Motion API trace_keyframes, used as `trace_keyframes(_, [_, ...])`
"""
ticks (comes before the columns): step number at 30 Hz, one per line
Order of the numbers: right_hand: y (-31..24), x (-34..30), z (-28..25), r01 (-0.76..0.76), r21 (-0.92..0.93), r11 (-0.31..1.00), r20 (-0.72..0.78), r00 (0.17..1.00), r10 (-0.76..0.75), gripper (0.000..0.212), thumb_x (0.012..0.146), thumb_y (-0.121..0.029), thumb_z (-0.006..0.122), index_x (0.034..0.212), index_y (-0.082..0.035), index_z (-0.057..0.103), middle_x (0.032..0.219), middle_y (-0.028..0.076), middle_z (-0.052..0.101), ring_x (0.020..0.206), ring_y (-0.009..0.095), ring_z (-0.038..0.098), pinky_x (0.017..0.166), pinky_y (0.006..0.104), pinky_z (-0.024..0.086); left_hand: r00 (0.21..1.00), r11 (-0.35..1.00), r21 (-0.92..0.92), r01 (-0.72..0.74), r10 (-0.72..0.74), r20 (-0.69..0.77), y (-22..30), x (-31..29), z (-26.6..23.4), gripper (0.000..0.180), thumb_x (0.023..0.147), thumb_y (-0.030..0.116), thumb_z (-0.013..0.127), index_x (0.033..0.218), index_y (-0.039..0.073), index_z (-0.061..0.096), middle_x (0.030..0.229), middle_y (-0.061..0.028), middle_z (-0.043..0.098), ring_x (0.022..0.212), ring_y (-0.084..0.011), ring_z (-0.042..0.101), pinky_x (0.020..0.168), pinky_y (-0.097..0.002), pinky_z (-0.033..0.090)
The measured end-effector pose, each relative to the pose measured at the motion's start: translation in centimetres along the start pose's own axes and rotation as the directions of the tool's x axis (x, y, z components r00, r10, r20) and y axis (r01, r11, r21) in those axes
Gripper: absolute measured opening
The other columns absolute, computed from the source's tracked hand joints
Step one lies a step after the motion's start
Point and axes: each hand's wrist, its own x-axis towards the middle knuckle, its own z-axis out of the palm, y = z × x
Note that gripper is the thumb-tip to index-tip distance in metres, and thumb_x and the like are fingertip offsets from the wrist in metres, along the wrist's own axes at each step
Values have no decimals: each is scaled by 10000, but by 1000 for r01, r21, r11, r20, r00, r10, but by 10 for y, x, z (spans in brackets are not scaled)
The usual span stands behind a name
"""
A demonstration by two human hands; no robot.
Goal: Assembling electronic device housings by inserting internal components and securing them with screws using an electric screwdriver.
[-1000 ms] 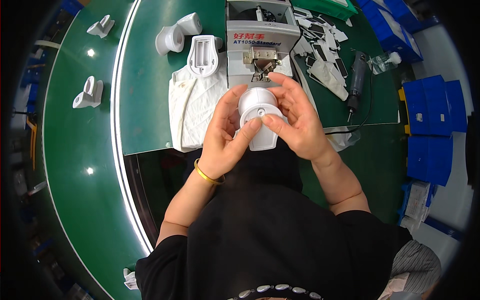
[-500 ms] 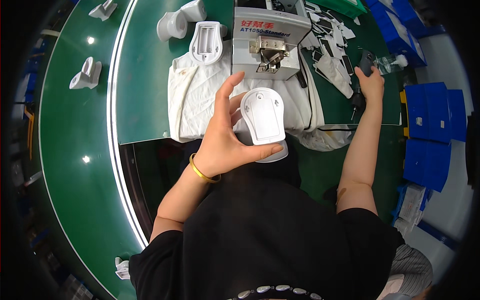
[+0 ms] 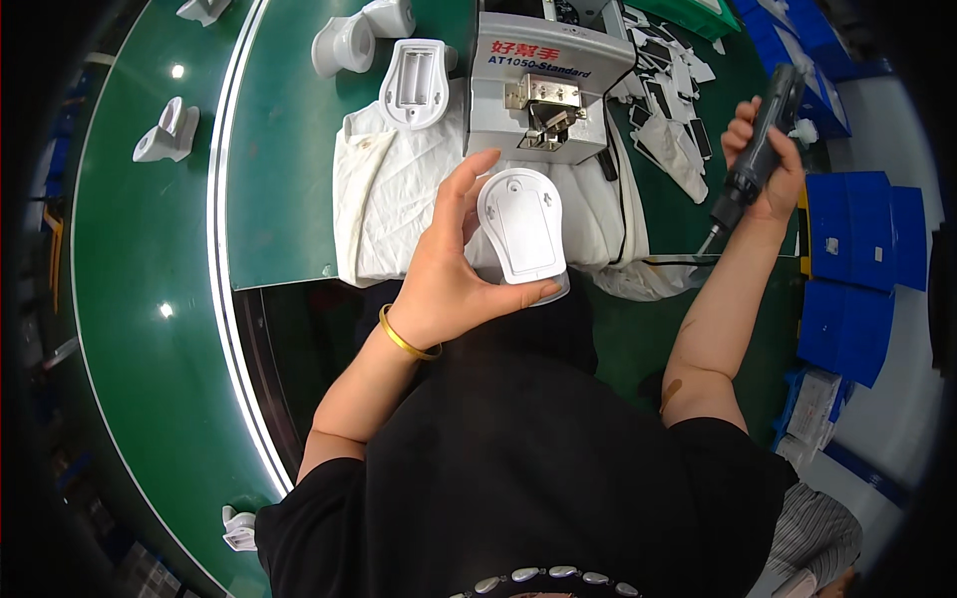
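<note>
My left hand (image 3: 439,264), with a gold bangle at its wrist, grips a white plastic housing (image 3: 525,231) by its sides in front of my body. The housing is rounded at the top, its flat back faces up, and a panel fits into that back with a small hole above it. Off to the right, my right hand (image 3: 780,179) is wrapped round a dark electric screwdriver (image 3: 755,159), its bit pointing down and to the left. The screwdriver is apart from the housing.
A grey screw-feeding machine (image 3: 548,65) stands ahead on white cloth (image 3: 399,194). Left of it lies a similar housing (image 3: 415,88) with its battery bay uncovered. White panels (image 3: 678,85) are heaped at right, beside blue bins (image 3: 852,229). More white parts (image 3: 167,132) sit on the green left-hand surface.
My right hand has lifted the screwdriver off the table, raising it and turning it so its bit points down-left. My left hand still holds the housing, shifted slightly upward.
</note>
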Motion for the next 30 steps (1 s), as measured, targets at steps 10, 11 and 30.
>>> trace_keyframes(10, [72, 37, 192, 442, -469, 764, 69, 881, -467, 414, 815, 1, 666, 1173, 25, 459, 1011, 115, 605, 824, 179, 625, 744, 310, 526, 994, 977, 212, -36, 14, 105, -8, -6, 5, 863, 597, 116, 873, 1342, 59, 442, 1338, -154, 508, 1246, -345, 486, 1047, -408, 402])
trace_keyframes(11, [75, 35, 205, 443, -504, 741, 101, 883, -458, 438, 801, 38, 651, 1188, 21, 447, 1007, 118, 608, 824, 210, 638, 795, 343, 538, 992, 967, 246, -68, 38, 124, -9, -5, 6, 862, 583, 102, 871, 1334, 62, 450, 1340, -150, 507, 1243, -349, 485, 1047, -416, 401])
trace_keyframes(30, [94, 56, 206, 324, -623, 712, 69, 930, -362, 335, 846, -38, 668, 1150, 11, 535, 810, 103, 649, 728, 192, 660, 659, 296, 518, 983, 913, 371, -169, 131, 126, -21, -8, 13, 747, 595, 103, 855, 1291, 213, 607, 1367, -234, 458, 1211, -404, 506, 988, -429, 461])
